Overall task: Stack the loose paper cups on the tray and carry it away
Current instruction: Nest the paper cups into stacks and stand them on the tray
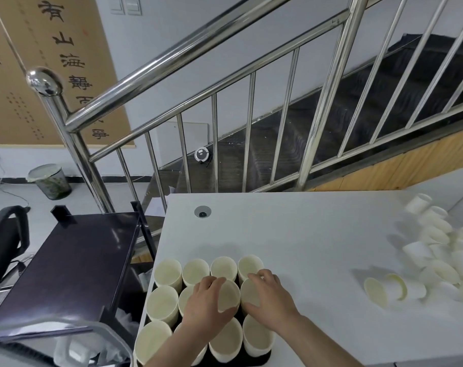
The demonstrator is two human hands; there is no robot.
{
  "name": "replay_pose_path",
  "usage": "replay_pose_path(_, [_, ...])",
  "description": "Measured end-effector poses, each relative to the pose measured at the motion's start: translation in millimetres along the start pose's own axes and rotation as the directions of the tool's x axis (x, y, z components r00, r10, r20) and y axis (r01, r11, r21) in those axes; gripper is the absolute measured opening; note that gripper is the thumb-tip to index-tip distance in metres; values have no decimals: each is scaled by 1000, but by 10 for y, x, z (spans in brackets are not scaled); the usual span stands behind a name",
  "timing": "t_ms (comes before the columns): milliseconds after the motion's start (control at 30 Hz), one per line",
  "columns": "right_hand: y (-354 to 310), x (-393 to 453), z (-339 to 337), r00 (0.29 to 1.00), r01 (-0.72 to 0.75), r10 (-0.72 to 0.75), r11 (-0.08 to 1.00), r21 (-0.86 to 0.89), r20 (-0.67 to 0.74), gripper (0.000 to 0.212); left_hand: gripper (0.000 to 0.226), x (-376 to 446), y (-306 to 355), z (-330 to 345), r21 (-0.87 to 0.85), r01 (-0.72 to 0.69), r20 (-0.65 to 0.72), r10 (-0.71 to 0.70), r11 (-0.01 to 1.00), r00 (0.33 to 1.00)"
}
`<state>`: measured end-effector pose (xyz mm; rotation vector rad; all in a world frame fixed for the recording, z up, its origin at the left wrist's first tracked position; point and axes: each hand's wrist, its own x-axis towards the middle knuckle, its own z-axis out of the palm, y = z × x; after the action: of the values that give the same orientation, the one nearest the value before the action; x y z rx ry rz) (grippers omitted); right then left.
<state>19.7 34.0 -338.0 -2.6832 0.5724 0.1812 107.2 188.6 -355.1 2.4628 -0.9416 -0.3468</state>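
Paper cups (pixel 169 272) stand upright and open-mouthed on a dark tray (pixel 262 358) at the near left edge of the white tabletop (pixel 291 234), packed rim to rim in rows of four. Every cup mouth that shows looks hollow, with nothing inside; whether any of them is already a nested stack cannot be told from above.

Both hands work in the middle row. The left hand (pixel 208 304) has its fingers curled round one cup (pixel 229 298), gripping it by the rim and side. The right hand (pixel 268 300) lies spread over the neighbouring cup (pixel 249 292), fingers fairly straight and touching the rims rather than clasping anything, as far as can be seen.

By my reading, the job is partway through. The tray looks nearly full in a single layer, but a good many cups are not yet gathered: two lie on their sides (pixel 386 290) to the right, apart from the tray, and a larger loose heap (pixel 442 250) sprawls at the far right edge of the tabletop, tipped every which way. Those still need to come over, probably nested into the standing ones, since little bare tray is left. The carrying away has not begun; the tray sits flat on the tabletop.

Left of the tabletop stands a dark cart (pixel 74 260), behind it a steel stair railing (pixel 198 75) and a lined waste bin (pixel 50 181) on the floor.
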Motion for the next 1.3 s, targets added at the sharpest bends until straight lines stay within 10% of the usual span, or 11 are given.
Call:
replay_pose_path(700, [52,5,24,1000,-4,4,1000,-6,-4,54,68,65,75,53,102,109,37,-113,989,993])
replay_pose_path(1300, [1416,-892,-768,984,51,-51,999,-9,-168,58,60,17,1680,663,-78,-145,-76,139,986,987])
